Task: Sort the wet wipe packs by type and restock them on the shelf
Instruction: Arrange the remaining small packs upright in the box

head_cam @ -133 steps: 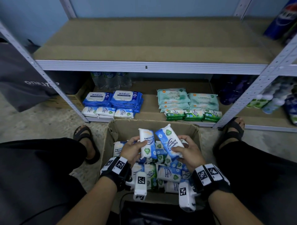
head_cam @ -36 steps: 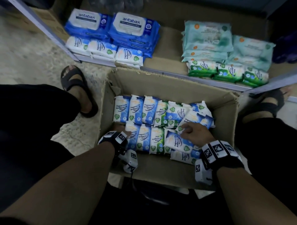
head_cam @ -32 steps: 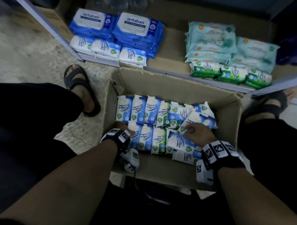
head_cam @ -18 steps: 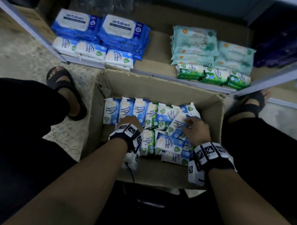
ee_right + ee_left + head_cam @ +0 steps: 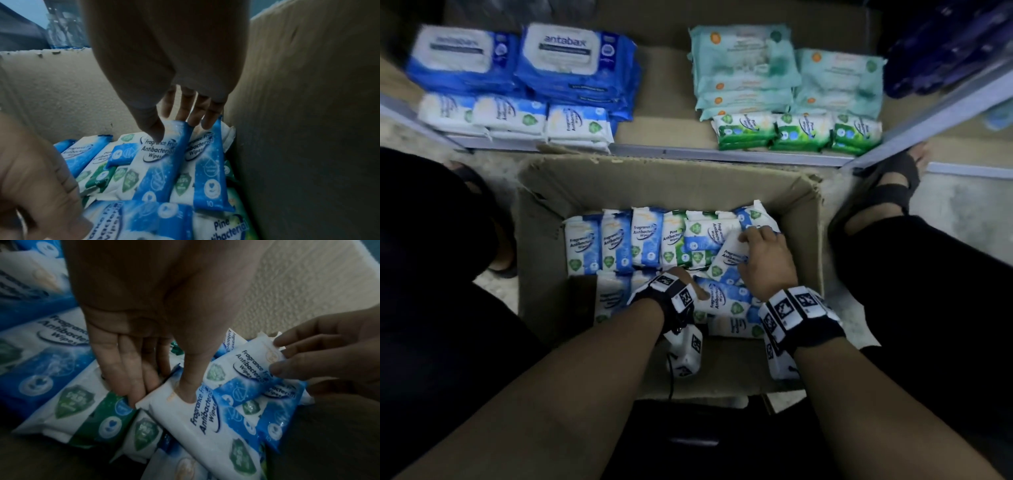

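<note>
— Cardboard all round: where are the packs?

— Inside the box (image 5: pixel 544 301), which sits just in front of the shelf (image 5: pixel 664 150). Blue packs stand in a row along its far side, with a green pack (image 5: pixel 674 236) among them.

— And the left hand (image 5: pixel 144 308)?

— Down in the near half of the box. Its thumb presses the top of a blue pack (image 5: pixel 207 423), and its straight fingers (image 5: pixel 123 369) slip behind that pack's edge.

— The right hand (image 5: pixel 767 260)?

— Near the box's right wall. Thumb and fingers pinch the top end of another blue pack (image 5: pixel 160 164), which is tilted.

— What's on the shelf?

— Big blue packs (image 5: pixel 571 65) and small blue ones at the left, pale green packs (image 5: pixel 743 68) and small green ones to the right.
</note>
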`<state>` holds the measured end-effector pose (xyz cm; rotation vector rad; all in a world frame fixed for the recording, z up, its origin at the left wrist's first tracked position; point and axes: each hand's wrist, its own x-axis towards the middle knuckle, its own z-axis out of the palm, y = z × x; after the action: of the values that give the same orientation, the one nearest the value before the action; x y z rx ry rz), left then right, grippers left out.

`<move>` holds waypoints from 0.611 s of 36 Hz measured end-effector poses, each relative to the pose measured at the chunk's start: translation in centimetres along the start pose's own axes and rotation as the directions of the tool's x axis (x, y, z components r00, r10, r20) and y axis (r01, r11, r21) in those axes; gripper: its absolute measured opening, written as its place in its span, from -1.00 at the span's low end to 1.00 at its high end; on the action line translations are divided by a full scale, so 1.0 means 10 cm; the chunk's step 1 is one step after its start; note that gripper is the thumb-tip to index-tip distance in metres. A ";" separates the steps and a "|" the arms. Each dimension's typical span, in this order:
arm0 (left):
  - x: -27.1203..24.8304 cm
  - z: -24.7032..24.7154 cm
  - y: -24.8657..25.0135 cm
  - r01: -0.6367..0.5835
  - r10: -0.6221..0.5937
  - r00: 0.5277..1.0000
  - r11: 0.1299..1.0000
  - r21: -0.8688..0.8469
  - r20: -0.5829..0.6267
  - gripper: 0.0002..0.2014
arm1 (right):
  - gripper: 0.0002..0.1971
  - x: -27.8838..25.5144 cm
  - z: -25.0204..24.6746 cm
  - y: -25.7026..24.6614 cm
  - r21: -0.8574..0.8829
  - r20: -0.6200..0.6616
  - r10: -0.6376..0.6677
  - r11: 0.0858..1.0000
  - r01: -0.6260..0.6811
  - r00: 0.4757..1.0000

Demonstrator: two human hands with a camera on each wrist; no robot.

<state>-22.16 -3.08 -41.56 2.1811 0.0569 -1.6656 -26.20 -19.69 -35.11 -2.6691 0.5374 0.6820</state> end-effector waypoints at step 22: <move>-0.72 -0.17 0.17 -0.197 0.044 0.974 0.644 -0.739 -0.221 -0.55 | -0.83 -0.35 -0.35 -0.12 0.320 -0.055 0.072 0.946 -0.050 0.996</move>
<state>-22.24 -2.57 -33.95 1.6083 0.5514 -1.0546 -27.19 -19.10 -30.11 -2.3853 0.6875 0.4778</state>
